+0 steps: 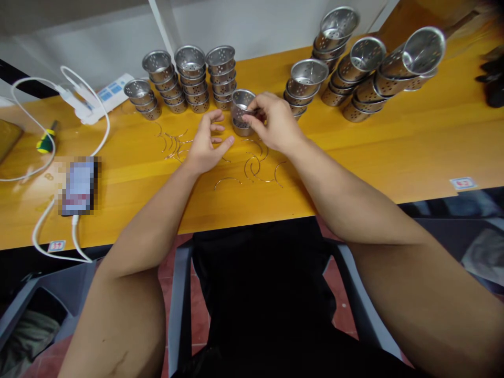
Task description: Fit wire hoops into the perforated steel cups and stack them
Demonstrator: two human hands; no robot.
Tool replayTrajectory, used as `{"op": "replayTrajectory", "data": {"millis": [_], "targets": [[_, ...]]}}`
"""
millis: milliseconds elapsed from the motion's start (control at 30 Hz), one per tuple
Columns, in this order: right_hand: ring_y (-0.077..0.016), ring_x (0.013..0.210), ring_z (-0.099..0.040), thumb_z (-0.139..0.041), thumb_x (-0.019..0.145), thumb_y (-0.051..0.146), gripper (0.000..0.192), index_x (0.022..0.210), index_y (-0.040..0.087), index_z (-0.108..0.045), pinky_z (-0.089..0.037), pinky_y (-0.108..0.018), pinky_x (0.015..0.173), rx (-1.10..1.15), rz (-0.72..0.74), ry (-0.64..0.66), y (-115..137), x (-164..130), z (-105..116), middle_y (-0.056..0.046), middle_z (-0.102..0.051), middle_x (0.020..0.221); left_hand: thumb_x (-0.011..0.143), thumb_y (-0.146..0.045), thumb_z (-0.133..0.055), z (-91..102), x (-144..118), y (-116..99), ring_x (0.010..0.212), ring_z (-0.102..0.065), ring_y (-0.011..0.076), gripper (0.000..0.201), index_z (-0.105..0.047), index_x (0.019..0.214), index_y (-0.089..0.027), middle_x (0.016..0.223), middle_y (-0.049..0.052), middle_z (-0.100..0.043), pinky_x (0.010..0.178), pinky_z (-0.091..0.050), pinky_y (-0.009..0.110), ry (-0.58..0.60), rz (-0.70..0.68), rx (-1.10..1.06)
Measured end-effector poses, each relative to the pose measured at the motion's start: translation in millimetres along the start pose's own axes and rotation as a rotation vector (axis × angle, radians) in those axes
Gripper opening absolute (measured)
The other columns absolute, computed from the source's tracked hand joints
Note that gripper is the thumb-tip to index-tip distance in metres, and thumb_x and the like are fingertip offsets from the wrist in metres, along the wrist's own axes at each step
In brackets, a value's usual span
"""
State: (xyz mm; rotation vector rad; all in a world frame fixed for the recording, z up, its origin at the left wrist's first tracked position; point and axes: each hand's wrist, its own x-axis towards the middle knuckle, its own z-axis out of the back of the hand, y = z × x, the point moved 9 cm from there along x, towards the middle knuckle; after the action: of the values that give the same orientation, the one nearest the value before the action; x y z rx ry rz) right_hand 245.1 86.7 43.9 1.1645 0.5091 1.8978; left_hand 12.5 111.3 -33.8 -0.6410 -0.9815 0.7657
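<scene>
While the right hand [275,122] pinches a cup [241,109] rim to steady it, the left hand [208,140] rests open beside the cup, grip empty.

Your hands work a crowded strip of yellow table [394,152]: upright stacks of perforated cups [189,79] wall off eleven to twelve o'clock, leaning cup rows [366,73] block one to two. Loose wire handles [255,165] litter six o'clock. Open tabletop lies at three; white cables [43,157] and a phone [80,185] clutter nine.
</scene>
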Motion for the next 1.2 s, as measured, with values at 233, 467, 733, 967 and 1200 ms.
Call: {"op": "replayTrajectory", "data": {"millis": [233, 467, 733, 967, 1200], "targets": [[-0.0436, 0.129, -0.076, -0.087, 0.105, 0.073, 0.040, 0.115, 0.035, -0.083, -0.067, -0.070, 0.123, 0.058, 0.082, 0.179, 40, -9, -13, -0.015, -0.078, 0.136, 0.094, -0.090, -0.093, 0.9, 3, -4, 0.147, -0.076, 0.0373, 0.106, -0.048, 0.176, -0.041, 0.178, 0.018, -0.060, 0.111, -0.076, 0.052, 0.009, -0.054, 0.003], [-0.0446, 0.152, -0.072, -0.087, 0.100, 0.042, 0.038, 0.138, 0.039, -0.087, -0.061, -0.072, 0.133, 0.067, 0.132, 0.281, 56, -15, -27, -0.012, -0.080, 0.157, 0.087, -0.098, -0.093, 18.3, 12, -27, 0.170, -0.066, 0.0404, 0.120, -0.049, 0.179, -0.036, 0.178, 0.017, -0.064, 0.151, -0.053, 0.060, -0.069, -0.165, 0.102], [-0.0480, 0.165, -0.065, -0.102, 0.087, 0.085, 0.120, 0.184, 0.030, -0.056, -0.058, -0.066, 0.140, 0.189, 0.126, 0.166, 31, -15, -35, -0.021, -0.061, 0.184, 0.077, -0.101, -0.098, 22.7, 8, -44, 0.157, -0.070, 0.0432, 0.111, -0.073, 0.157, -0.029, 0.152, 0.016, -0.074, 0.140, -0.061, 0.060, -0.091, -0.067, 0.142], [-0.0512, 0.158, -0.068, -0.104, 0.081, 0.092, 0.112, 0.166, 0.029, -0.069, -0.056, -0.071, 0.141, 0.174, 0.118, 0.154, 11, -10, -36, -0.018, -0.072, 0.168, 0.082, -0.088, -0.103, 29.9, 8, -64, 0.153, -0.073, 0.0416, 0.100, -0.075, 0.156, -0.027, 0.161, 0.016, -0.076, 0.132, -0.064, 0.058, 0.162, -0.041, 0.237], [-0.0521, 0.162, -0.065, -0.104, 0.082, 0.090, 0.112, 0.168, 0.028, -0.067, -0.056, -0.071, 0.141, 0.153, 0.102, 0.167, 8, -10, -36, -0.021, -0.070, 0.171, 0.079, -0.065, -0.109, 160.3, 4, -6, 0.117, -0.082, 0.0400, 0.053, -0.074, 0.086, -0.026, 0.088, 0.006, -0.076, 0.121, -0.066, 0.065, -0.046, 0.450, 0.642]]}}
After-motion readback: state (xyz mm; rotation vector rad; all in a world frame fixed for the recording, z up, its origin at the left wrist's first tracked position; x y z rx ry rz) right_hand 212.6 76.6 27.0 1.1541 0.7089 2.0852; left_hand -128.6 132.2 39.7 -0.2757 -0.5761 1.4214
